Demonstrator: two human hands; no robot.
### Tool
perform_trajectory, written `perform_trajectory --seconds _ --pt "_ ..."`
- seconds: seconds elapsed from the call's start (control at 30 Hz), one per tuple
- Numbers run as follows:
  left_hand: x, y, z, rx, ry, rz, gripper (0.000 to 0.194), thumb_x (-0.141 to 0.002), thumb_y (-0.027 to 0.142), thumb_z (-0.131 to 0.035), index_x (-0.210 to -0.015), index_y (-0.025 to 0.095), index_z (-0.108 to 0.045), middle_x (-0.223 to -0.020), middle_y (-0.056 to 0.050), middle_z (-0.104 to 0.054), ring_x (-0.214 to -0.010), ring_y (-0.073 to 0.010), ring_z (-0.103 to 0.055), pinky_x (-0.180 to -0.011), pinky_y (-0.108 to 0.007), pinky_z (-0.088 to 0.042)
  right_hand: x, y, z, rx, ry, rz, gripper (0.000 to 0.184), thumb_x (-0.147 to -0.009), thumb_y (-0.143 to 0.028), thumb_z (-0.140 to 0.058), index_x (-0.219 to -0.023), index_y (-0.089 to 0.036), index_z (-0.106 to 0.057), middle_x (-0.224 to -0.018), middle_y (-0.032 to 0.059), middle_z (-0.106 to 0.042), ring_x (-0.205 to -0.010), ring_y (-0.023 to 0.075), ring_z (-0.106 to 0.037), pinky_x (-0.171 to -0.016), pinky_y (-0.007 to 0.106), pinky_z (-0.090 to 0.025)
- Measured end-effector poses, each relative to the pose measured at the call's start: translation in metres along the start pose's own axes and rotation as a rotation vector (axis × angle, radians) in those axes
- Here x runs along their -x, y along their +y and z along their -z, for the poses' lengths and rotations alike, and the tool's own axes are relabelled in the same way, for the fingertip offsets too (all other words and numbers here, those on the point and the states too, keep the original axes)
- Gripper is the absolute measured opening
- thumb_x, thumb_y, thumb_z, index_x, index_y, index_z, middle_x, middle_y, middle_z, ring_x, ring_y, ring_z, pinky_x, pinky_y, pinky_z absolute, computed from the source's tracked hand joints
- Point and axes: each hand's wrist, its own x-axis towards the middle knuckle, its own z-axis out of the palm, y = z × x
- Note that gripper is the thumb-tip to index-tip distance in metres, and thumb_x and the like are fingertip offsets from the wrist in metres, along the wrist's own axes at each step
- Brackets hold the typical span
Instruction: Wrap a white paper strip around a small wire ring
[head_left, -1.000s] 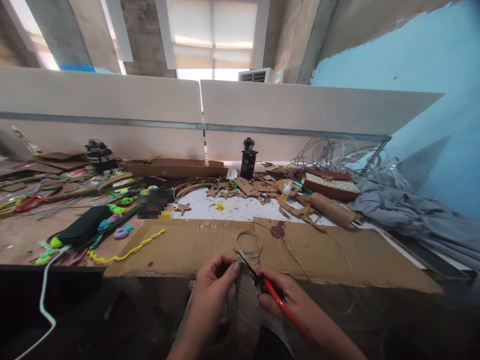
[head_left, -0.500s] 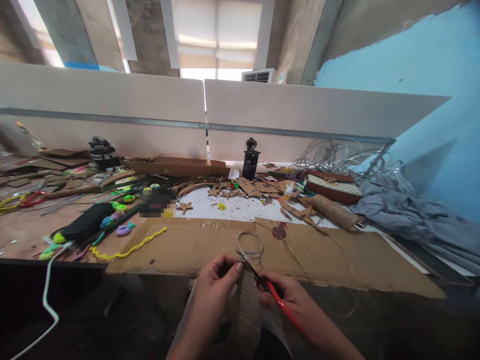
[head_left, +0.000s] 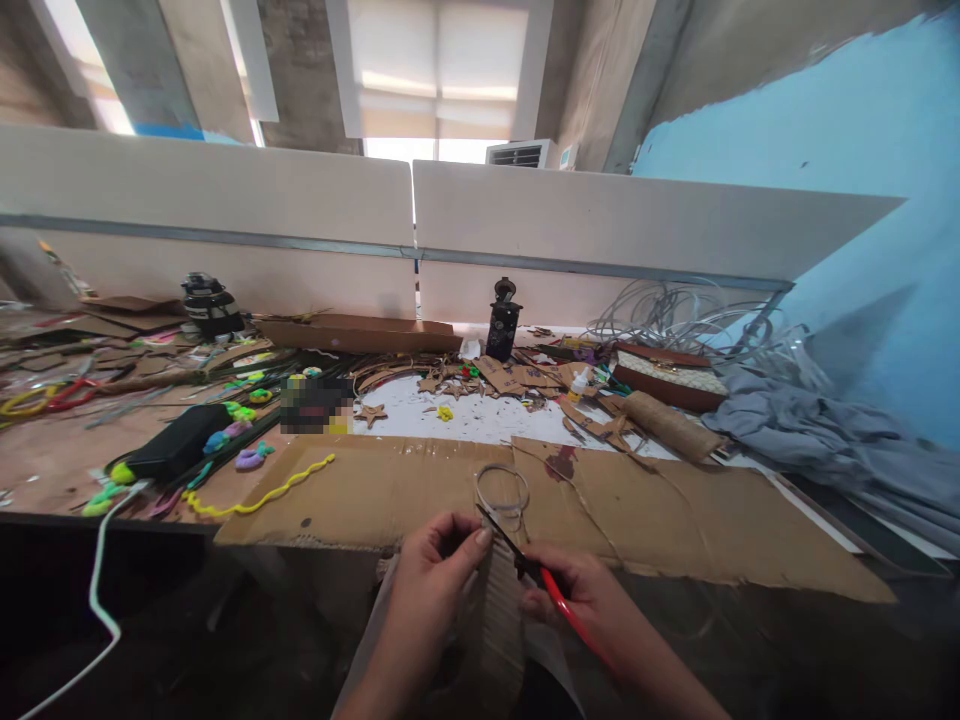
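Observation:
A small ring of thin, pale wire (head_left: 503,467) stands just past my fingertips, over the cardboard sheet. My left hand (head_left: 442,565) is closed, thumb and forefinger pinched at the ring's lower left side; the exact spot they grip is hidden. In my right hand (head_left: 577,590) are red-handled pliers (head_left: 559,595) with dark, narrow jaws. Their tips reach across to the wire beside my left thumb. Below my hands, a ridged piece of cardboard (head_left: 499,610) rests near my lap.
A flat cardboard sheet (head_left: 405,480) covers the table's front edge, with a yellow fuzzy stem (head_left: 281,490) on it. Behind lie cardboard scraps, a black bottle (head_left: 504,325) and a cardboard roll (head_left: 671,425). Grey cloth (head_left: 810,430) is at right, a black case (head_left: 176,445) at left.
Both hands, the wire ring and the pliers keep nearly the same positions. The whole view has shifted very slightly.

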Motion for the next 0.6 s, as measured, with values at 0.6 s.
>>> perform_trajectory --seconds 0.6 --pt "-0.0013 0.0005 0.0031 0.100 0.054 0.011 0.022 -0.068 0.037 -0.082 -0.070 0.017 -0.072 -0.068 0.001 -0.066 -0.067 -0.0144 -0.056 -0.065 -0.023 -0.043 0.0077 0.0023 -0.0022 -0.222 0.060 -0.057 0.036 -0.077 -0.050 -0.074 -0.097 -0.021 -0.066 -0.086 0.0031 -0.065 -0.079 0.0208 -0.060 -0.070 0.028 -0.047"
